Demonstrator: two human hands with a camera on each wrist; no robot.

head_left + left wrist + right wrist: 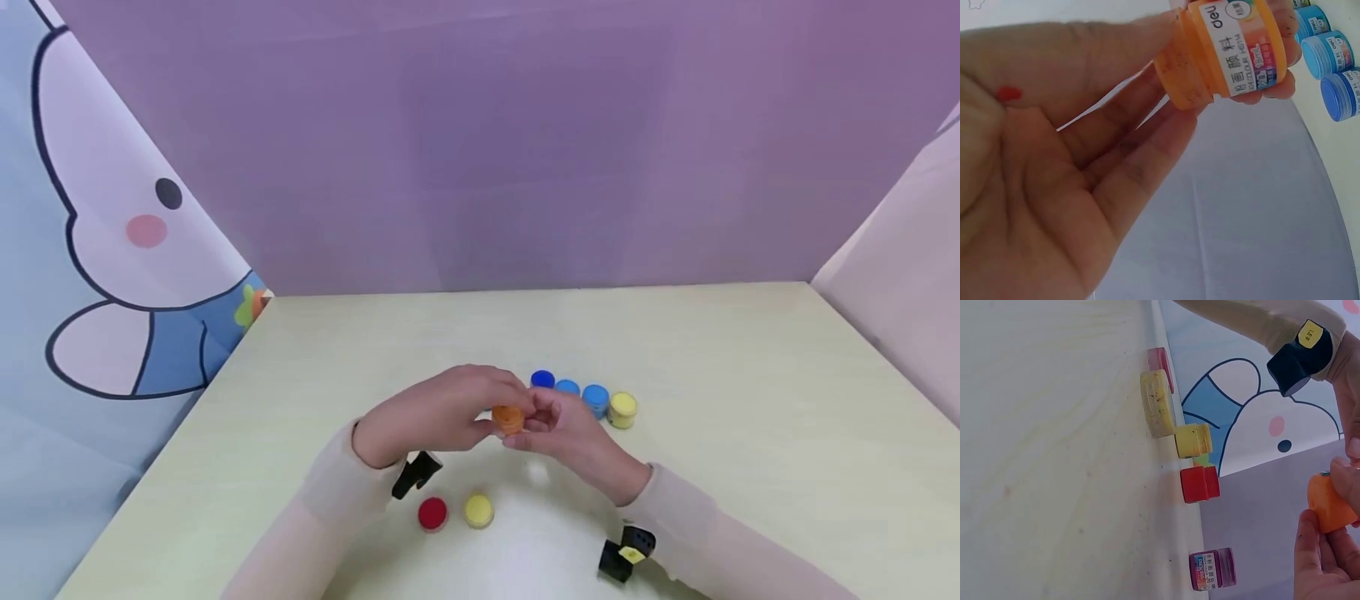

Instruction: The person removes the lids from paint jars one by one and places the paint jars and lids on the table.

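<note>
Both hands meet over the table around a small orange paint pot (508, 418). My left hand (480, 404) pinches its narrower, stained end (1188, 69), and a red smear marks that hand's palm (1009, 94). My right hand (543, 414) grips the labelled body (1244, 50), with its fingers (1272, 87) curled behind it. In the right wrist view the orange pot (1332, 503) sits above my right fingers (1316, 562). The pot is lifted off the table.
A row of blue pots (567, 387) ending in a yellow pot (622, 408) stands just behind the hands. A red pot (432, 512) and a yellow one (478, 510) lie nearer me. A purple pot (1213, 569) also stands on the pale table (750, 400).
</note>
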